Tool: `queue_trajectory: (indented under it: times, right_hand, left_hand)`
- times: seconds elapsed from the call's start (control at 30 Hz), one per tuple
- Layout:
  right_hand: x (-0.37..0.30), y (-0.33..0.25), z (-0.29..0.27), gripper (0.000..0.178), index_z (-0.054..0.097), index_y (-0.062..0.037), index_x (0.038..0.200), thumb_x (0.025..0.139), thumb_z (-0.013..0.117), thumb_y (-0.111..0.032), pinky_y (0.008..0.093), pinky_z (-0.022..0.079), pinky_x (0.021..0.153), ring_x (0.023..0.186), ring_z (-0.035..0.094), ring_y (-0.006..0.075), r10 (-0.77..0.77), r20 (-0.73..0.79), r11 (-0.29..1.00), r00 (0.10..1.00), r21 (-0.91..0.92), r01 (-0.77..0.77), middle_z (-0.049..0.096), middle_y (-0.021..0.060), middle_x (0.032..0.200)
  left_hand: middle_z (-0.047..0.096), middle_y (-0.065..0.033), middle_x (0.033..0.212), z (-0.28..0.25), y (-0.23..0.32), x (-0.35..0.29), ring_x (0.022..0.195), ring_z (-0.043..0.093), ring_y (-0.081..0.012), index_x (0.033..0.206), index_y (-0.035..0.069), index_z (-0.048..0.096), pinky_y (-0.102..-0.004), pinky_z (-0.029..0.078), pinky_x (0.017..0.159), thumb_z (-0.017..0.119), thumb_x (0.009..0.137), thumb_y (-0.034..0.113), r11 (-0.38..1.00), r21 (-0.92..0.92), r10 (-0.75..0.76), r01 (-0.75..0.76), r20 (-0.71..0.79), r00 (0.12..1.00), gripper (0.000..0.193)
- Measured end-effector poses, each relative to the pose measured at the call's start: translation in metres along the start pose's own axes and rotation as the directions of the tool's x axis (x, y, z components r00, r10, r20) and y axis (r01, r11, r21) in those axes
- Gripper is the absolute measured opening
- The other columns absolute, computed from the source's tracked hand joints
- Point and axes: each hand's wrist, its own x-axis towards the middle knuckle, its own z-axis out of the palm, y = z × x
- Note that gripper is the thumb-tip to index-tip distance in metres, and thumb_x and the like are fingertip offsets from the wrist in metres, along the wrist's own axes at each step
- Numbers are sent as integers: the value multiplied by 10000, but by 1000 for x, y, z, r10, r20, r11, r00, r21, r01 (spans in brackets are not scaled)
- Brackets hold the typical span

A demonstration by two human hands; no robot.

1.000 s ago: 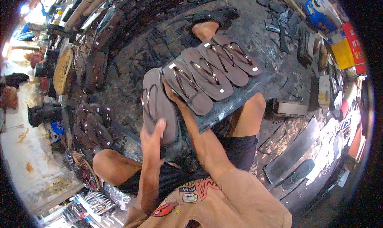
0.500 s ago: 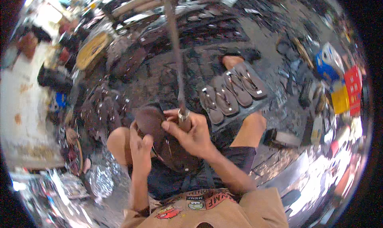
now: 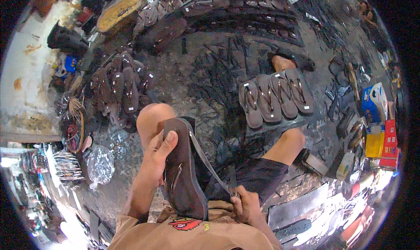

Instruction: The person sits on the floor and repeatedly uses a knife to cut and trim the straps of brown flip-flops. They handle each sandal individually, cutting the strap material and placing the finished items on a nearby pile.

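A dark brown thong sandal stands lengthwise over my lap, its strap on the upper face. My left hand holds it by the left side near the far end, thumb pressed on the footbed. A long, thin, grey blade-like tool slants from the sandal's far right edge back to my right hand. That hand is closed around the tool's near end beside my right thigh. Whether the tool's far end touches the sole edge is hard to tell. The handle is mostly hidden by my fingers.
Several finished-looking sandals lie in a row on a dark sheet between my legs' right side and foot. A sandal pile lies left. Dark offcuts litter the floor. Boxes stand right; a plastic bag lies left.
The tool has swung down from pointing upward to slanting across the sandal's right side. My right hand has drawn back toward my body. The sandal now stands more upright, its strap face showing.
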Motion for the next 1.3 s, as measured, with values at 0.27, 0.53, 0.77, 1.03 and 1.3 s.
queue_trajectory:
  times: [0.27, 0.53, 0.77, 1.03, 1.3]
  right_hand:
    - [147, -57, -82, 393, 563, -92, 989, 1014, 514, -481, 580, 481, 647, 733, 634, 485, -121, 237, 963, 964, -209, 172, 635, 229, 719]
    - [253, -133, -116, 578, 723, -49, 1112, 1038, 411, -530, 517, 514, 851, 947, 681, 427, -149, 596, 907, 789, -235, 349, 710, 253, 913]
    - [271, -82, -63, 506, 678, -13, 1042, 1056, 410, -442, 446, 522, 756, 823, 664, 339, -462, 316, 860, 829, -69, 505, 659, 154, 799]
    - [193, 22, -111, 371, 585, -66, 994, 1097, 403, -372, 233, 309, 479, 518, 381, 44, -26, -528, 889, 849, 376, 261, 441, -39, 640]
    - [34, -3, -12, 294, 619, -60, 1068, 1004, 566, -342, 433, 504, 581, 627, 653, 379, -66, -290, 984, 955, 142, 111, 640, 196, 759]
  left_hand:
    - [637, -39, 1122, 14, 17, 7, 1041, 587, -151, 1308, 29, 555, -305, 463, 944, 668, 985, 367, 956, 276, 65, -101, 136, 989, 481]
    - [601, -74, 1208, 20, 28, 11, 1118, 563, -177, 1358, 13, 510, -333, 440, 1002, 634, 998, 386, 945, 326, 20, -25, 21, 1000, 533]
    - [586, -127, 1267, 66, 46, -9, 1126, 579, -241, 1393, 8, 495, -358, 452, 1004, 662, 952, 450, 894, 311, 163, -322, 445, 881, 646]
    - [716, -115, 1115, 48, 13, 22, 963, 691, -242, 1260, 46, 623, -358, 582, 820, 733, 911, 161, 543, 510, 737, -667, 91, 669, 384]
    - [743, -35, 1092, 94, 9, 21, 938, 732, -182, 1176, 140, 657, -340, 654, 719, 714, 955, 285, 716, -684, 157, -139, -36, 987, 270]
